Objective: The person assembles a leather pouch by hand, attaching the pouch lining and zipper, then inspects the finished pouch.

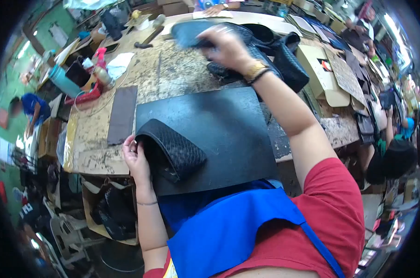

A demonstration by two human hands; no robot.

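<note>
My left hand (136, 156) pinches the left edge of a black woven-pattern leather bag piece (182, 148), which has a curved open mouth facing me. This piece rests on a dark flat board (219, 125) at the table's near edge. Stretched out toward the far side, my right hand (226, 48) is smeared by motion. A blurred dark blue-black piece (189, 33) lies right at its fingers; I cannot tell if they grip it. Beneath and beside that hand is a pile of similar black woven pieces (288, 62).
A brown rectangular sheet (122, 116) lies left of the board. Farther left stand a teal bottle (64, 79), a red tray (87, 94) and a white cloth (120, 65). A hammer (149, 38) lies at the back. Cardboard pieces (318, 76) are on the right. Other people work around the table.
</note>
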